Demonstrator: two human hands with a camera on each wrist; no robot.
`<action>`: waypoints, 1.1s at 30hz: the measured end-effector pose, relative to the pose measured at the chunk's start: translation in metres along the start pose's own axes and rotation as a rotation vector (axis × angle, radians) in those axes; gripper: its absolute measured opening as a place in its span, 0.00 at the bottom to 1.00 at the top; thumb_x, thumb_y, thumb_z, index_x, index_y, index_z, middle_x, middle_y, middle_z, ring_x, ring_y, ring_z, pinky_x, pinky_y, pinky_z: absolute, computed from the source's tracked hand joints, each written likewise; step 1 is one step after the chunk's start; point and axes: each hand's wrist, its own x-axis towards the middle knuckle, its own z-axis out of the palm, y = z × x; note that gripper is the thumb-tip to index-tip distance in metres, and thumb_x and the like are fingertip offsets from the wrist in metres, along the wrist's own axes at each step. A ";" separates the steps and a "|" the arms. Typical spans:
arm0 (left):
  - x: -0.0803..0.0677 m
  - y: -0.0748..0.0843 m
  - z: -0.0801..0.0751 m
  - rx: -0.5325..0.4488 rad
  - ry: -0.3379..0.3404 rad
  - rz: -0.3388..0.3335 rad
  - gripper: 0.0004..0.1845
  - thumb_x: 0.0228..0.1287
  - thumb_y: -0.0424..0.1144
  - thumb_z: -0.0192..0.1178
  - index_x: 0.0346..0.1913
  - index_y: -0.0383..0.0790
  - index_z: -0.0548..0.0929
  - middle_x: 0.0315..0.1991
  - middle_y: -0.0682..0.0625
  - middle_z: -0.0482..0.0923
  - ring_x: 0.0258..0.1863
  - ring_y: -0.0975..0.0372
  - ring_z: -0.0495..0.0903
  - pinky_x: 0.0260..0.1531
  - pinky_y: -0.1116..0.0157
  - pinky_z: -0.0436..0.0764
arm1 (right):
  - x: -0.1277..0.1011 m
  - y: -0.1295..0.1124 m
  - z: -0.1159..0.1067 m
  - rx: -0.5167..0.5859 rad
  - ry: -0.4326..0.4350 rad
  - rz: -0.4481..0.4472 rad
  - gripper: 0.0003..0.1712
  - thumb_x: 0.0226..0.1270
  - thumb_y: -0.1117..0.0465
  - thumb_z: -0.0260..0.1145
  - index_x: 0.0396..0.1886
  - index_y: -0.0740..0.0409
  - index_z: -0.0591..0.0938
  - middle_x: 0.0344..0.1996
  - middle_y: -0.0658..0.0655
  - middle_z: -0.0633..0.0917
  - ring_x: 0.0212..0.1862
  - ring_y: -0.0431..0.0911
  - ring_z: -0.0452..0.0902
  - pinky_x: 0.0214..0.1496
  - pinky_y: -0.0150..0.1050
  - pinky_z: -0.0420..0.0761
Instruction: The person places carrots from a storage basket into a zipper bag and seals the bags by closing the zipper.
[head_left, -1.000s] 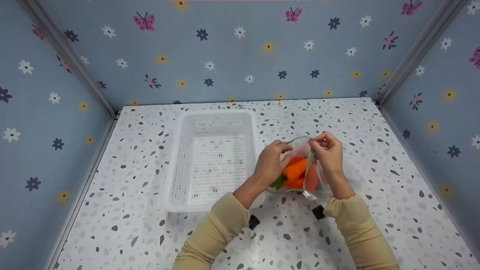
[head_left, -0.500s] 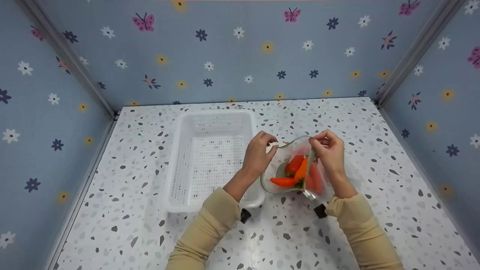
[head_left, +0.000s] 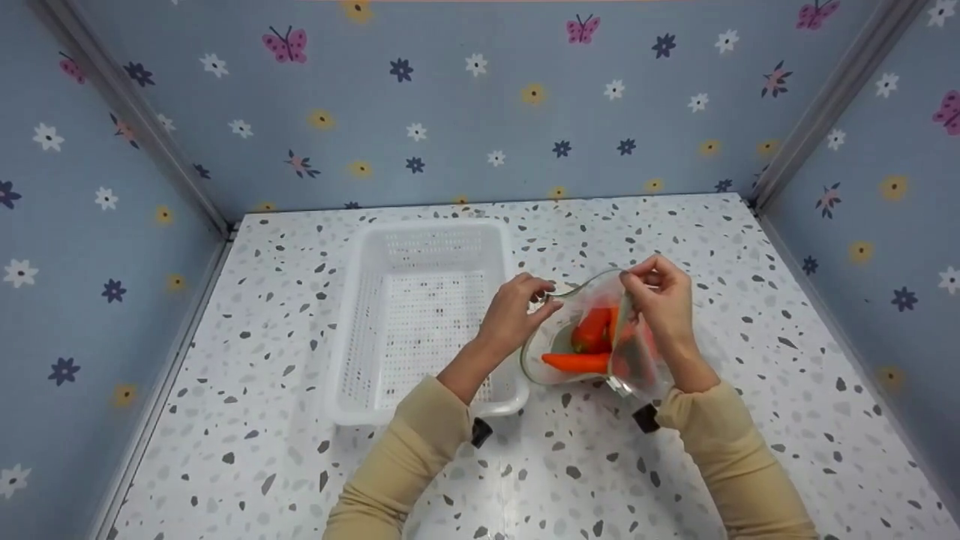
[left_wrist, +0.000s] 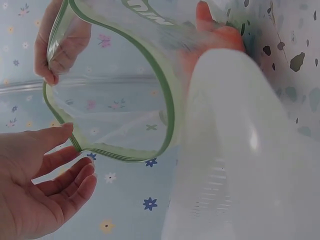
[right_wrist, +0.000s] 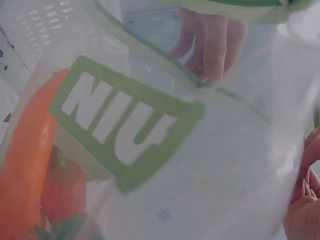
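A clear zip bag [head_left: 559,330] with a green-edged mouth gapes wide. Inside lie a red pepper [head_left: 591,331] and a long, tapered orange vegetable [head_left: 576,363]; more orange shows behind the near bag wall. My left hand [head_left: 514,309] has its thumb and forefinger at the left part of the rim, pinching it, with the other fingers loosely bent [left_wrist: 45,185]. At the upper right of the mouth, my right hand [head_left: 664,304] pinches the rim between thumb and fingers. Through the plastic, the right wrist view shows a green "NIU" label [right_wrist: 125,125].
A white perforated basket [head_left: 349,322] stands just left of the bag, its right rim close to my left forearm. The speckled tabletop [head_left: 285,457] is bounded by flowered panels [head_left: 450,97] at the back and sides.
My left hand has drawn back left from above the vegetables to the bag's left rim. The orange vegetable has dropped and settled lower in the bag. My right hand keeps its hold.
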 end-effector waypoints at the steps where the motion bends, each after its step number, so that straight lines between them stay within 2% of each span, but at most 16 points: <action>1: 0.001 0.000 0.001 0.010 -0.010 0.000 0.12 0.55 0.37 0.61 0.41 0.35 0.81 0.34 0.45 0.76 0.34 0.58 0.76 0.36 0.70 0.74 | 0.001 0.002 -0.001 -0.001 -0.001 -0.010 0.03 0.53 0.75 0.58 0.24 0.66 0.74 0.13 0.57 0.75 0.07 0.40 0.63 0.07 0.31 0.66; 4: 0.005 0.001 0.002 0.039 -0.046 -0.015 0.11 0.55 0.36 0.61 0.41 0.35 0.81 0.34 0.45 0.76 0.33 0.58 0.76 0.35 0.71 0.74 | 0.003 0.003 -0.002 -0.009 -0.001 -0.020 0.03 0.53 0.74 0.59 0.24 0.66 0.74 0.13 0.58 0.76 0.07 0.41 0.63 0.07 0.31 0.66; 5: 0.007 0.001 0.002 0.046 -0.060 -0.022 0.11 0.55 0.36 0.61 0.41 0.35 0.81 0.34 0.45 0.76 0.33 0.58 0.77 0.34 0.72 0.74 | -0.002 -0.015 0.004 -0.060 0.019 -0.014 0.03 0.53 0.75 0.59 0.24 0.67 0.74 0.13 0.58 0.75 0.06 0.42 0.63 0.06 0.31 0.66; 9: 0.013 0.003 0.001 0.075 -0.095 -0.045 0.08 0.56 0.34 0.59 0.39 0.37 0.83 0.32 0.47 0.79 0.31 0.59 0.77 0.33 0.72 0.75 | 0.000 -0.020 0.002 -0.092 0.011 0.002 0.02 0.54 0.74 0.59 0.25 0.69 0.74 0.13 0.58 0.76 0.07 0.42 0.63 0.07 0.31 0.67; 16: 0.019 0.009 -0.003 0.122 -0.066 -0.043 0.07 0.57 0.30 0.56 0.33 0.36 0.85 0.31 0.49 0.82 0.30 0.62 0.78 0.35 0.69 0.76 | -0.004 -0.038 0.004 -0.109 -0.026 0.015 0.02 0.54 0.75 0.58 0.26 0.73 0.72 0.14 0.59 0.75 0.07 0.42 0.64 0.08 0.31 0.68; 20: 0.021 0.012 -0.009 0.134 -0.036 -0.056 0.08 0.55 0.28 0.55 0.30 0.36 0.85 0.29 0.49 0.82 0.29 0.63 0.78 0.32 0.70 0.76 | -0.008 -0.044 0.004 -0.118 -0.055 0.022 0.03 0.54 0.74 0.59 0.26 0.73 0.72 0.14 0.57 0.76 0.08 0.42 0.65 0.09 0.31 0.69; 24: 0.025 0.015 -0.019 0.091 -0.001 -0.080 0.09 0.54 0.26 0.54 0.29 0.34 0.85 0.27 0.47 0.81 0.25 0.63 0.77 0.27 0.71 0.75 | -0.010 -0.049 0.004 -0.169 -0.092 0.033 0.05 0.55 0.73 0.60 0.29 0.72 0.73 0.18 0.57 0.76 0.11 0.41 0.67 0.12 0.30 0.71; 28: 0.029 0.018 -0.030 0.022 0.024 -0.112 0.09 0.54 0.25 0.52 0.28 0.32 0.84 0.24 0.45 0.80 0.19 0.62 0.77 0.22 0.71 0.75 | -0.014 -0.054 0.005 -0.211 -0.144 0.052 0.07 0.56 0.71 0.61 0.33 0.72 0.74 0.22 0.62 0.76 0.13 0.41 0.69 0.14 0.30 0.72; 33: 0.036 0.021 -0.040 -0.073 0.037 -0.183 0.09 0.53 0.24 0.51 0.27 0.29 0.83 0.22 0.43 0.79 0.14 0.62 0.77 0.17 0.72 0.76 | -0.018 -0.058 0.006 -0.244 -0.220 0.059 0.09 0.57 0.69 0.61 0.36 0.71 0.74 0.23 0.63 0.76 0.13 0.43 0.69 0.16 0.31 0.73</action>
